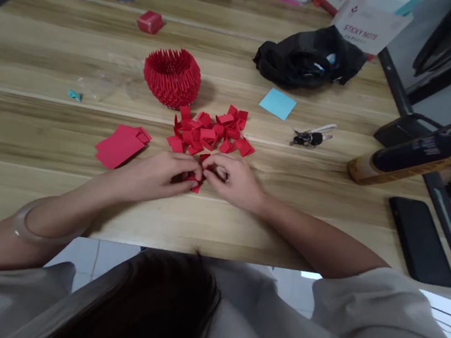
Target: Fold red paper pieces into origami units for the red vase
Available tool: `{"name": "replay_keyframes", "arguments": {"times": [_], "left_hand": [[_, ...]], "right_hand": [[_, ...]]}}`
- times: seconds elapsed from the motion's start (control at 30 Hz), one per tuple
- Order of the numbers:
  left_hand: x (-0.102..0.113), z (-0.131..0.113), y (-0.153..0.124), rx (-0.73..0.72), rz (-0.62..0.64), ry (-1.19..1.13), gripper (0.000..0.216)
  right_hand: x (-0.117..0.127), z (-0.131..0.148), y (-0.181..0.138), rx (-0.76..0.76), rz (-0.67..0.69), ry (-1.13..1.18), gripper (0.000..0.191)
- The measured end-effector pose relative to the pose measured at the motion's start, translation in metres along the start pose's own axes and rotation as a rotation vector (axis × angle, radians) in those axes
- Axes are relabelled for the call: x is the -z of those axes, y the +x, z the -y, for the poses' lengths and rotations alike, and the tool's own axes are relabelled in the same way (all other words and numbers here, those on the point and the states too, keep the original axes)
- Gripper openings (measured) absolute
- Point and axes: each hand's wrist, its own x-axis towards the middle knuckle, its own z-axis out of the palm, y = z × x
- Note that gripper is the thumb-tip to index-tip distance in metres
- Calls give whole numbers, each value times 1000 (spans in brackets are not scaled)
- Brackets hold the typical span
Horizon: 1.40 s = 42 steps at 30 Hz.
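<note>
Between my two hands is a small piece of red paper (197,186), partly hidden by the fingers. My left hand (166,174) pinches it from the left, and the fingertips of my right hand (234,181) close on it from the right. Just beyond them lies a loose pile of folded red paper pieces (209,133). Left of the pile, a stack of flat red paper sheets (118,145) rests near my left wrist. A round, spiky bowl of red folded paper (173,80) stands behind the pile.
A blue sticky note (278,103), a bunch of keys (311,138) and a black plastic bag (310,58) lie to the right. Farther right are a bottle (417,148) and a black phone (422,241). A small red block (150,22) sits toward the back.
</note>
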Motion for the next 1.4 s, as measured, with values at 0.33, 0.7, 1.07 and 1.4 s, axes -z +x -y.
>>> {"name": "replay_keyframes", "arguments": {"times": [0.33, 0.7, 1.07, 1.4], "left_hand": [[0, 0, -1, 5, 19, 21, 20], [1, 0, 0, 8, 35, 8, 19], [-1, 2, 0, 17, 57, -6, 20], [0, 2, 0, 20, 58, -14, 20]], "right_hand": [[-1, -4, -1, 17, 39, 30, 11], [0, -2, -1, 36, 38, 32, 10], [-1, -5, 0, 34, 39, 76, 8], [0, -3, 0, 25, 46, 73, 9]]}}
